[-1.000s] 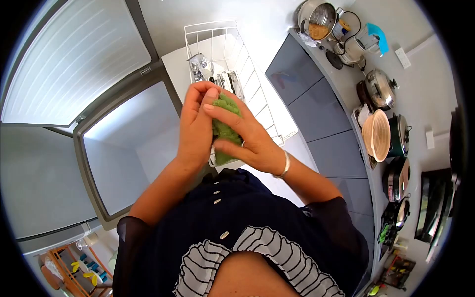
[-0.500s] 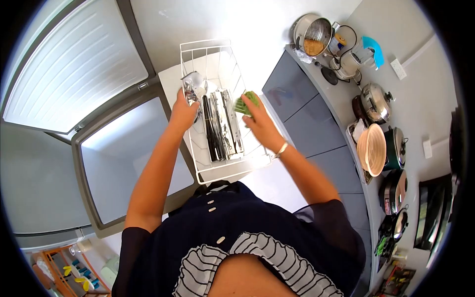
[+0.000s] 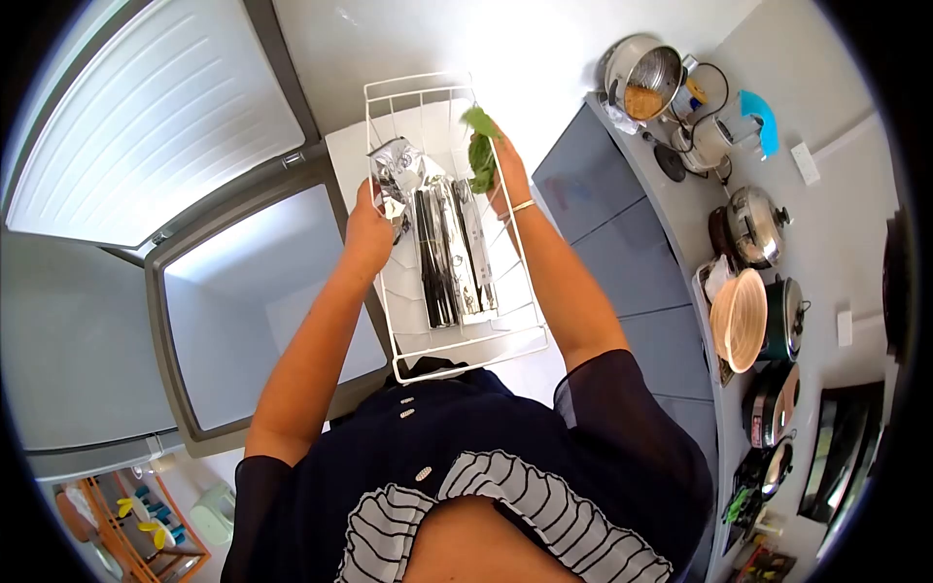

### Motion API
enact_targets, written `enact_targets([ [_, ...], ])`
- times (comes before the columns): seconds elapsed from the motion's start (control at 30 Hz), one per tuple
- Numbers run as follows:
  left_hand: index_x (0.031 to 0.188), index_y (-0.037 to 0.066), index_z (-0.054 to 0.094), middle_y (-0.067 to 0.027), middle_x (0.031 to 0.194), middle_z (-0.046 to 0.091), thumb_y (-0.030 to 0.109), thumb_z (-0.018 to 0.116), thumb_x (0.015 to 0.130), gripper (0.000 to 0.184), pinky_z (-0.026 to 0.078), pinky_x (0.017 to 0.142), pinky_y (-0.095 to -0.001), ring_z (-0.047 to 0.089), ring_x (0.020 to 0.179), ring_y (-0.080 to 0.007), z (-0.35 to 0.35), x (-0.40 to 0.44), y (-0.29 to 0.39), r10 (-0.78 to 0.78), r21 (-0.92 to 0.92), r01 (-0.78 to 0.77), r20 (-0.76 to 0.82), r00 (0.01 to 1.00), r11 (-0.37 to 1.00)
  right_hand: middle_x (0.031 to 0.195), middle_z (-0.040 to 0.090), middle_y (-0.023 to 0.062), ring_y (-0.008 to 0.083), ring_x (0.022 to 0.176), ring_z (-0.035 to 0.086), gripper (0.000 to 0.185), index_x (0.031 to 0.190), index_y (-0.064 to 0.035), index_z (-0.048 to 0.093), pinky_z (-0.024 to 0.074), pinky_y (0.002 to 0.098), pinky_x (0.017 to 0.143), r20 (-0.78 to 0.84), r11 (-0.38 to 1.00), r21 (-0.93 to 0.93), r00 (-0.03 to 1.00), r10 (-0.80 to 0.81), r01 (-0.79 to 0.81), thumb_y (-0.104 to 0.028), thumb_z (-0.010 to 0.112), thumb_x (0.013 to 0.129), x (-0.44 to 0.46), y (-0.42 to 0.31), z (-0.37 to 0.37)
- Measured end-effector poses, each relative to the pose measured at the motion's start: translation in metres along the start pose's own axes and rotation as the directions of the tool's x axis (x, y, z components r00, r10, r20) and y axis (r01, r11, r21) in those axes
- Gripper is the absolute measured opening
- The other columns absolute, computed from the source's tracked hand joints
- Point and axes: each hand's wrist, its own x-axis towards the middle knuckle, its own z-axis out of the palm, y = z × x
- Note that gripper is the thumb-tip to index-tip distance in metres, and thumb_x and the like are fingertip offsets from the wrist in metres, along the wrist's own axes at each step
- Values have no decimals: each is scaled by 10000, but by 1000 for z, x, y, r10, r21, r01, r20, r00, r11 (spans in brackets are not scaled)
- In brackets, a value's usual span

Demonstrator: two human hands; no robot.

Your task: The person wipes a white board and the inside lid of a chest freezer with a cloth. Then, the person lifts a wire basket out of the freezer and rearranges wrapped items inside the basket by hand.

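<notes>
A white wire basket (image 3: 470, 360) rests on a white surface in front of me. Long silver foil-like packs (image 3: 452, 253) lie inside it, with crumpled silver foil (image 3: 397, 163) near its left side. My left hand (image 3: 369, 231) is closed at the basket's left rim, beside the crumpled foil; its fingertips are partly hidden. My right hand (image 3: 507, 170) is at the right rim with its fingers closed on a green leafy bundle (image 3: 481, 155), which hangs over the inside of the basket.
An open chest freezer (image 3: 262, 301) with its lid (image 3: 155, 121) raised is on the left. To the right, a counter (image 3: 671, 209) holds a steamer pot (image 3: 653, 73), a lidded pan (image 3: 755, 228) and a woven basket (image 3: 739, 321). An orange rack (image 3: 185, 559) stands at lower left.
The green bundle went from between both hands to my right hand, then farther up along the basket's right side. My left hand moved to the left rim and the foil.
</notes>
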Motion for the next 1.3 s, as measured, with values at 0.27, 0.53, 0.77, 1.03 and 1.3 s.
enact_targets([
  [0.27,1476,58,405,-161,1418,515,-150,390,837,672,513,911,-320,618,1208,-279,13,-13,17,-161,-203,131,-136,978,970,1459,498,156,233,1355,454,490,1490,-35,420,359,316,1119,31,933,-359,999,43,-29,-203,498,1036,-82,61,-69],
  [0.53,1468,72,423,-157,1449,484,-155,352,831,680,509,936,-325,594,1228,-310,8,-11,6,-138,-167,114,-136,981,979,1463,486,118,181,1304,497,481,1491,-8,397,422,302,1089,61,998,26,996,63,-65,-128,483,1034,-133,-23,-22],
  [0.77,1458,60,440,-148,1441,486,-145,384,803,689,492,936,-327,577,1243,-284,12,-9,6,-201,-351,151,-112,973,924,1500,445,123,187,1346,446,494,1509,-11,373,330,324,1144,124,992,-5,984,-126,127,-148,468,1043,-161,-39,-1],
  [1.03,1424,22,475,-147,1368,553,-135,413,805,642,488,926,-306,594,1217,-250,20,-3,5,-148,-231,106,-173,974,967,1446,517,151,234,1335,483,501,1459,26,434,349,343,1132,82,672,-741,993,83,5,-188,538,1018,-171,10,-68],
  [1.3,1398,40,512,-120,1293,612,-56,540,869,538,493,913,-297,628,1155,-233,19,-3,-4,-147,-304,83,-194,970,949,1464,495,113,184,1364,437,485,1471,-16,444,323,308,1145,89,971,-238,996,32,-10,-222,504,1036,-184,-21,-51],
])
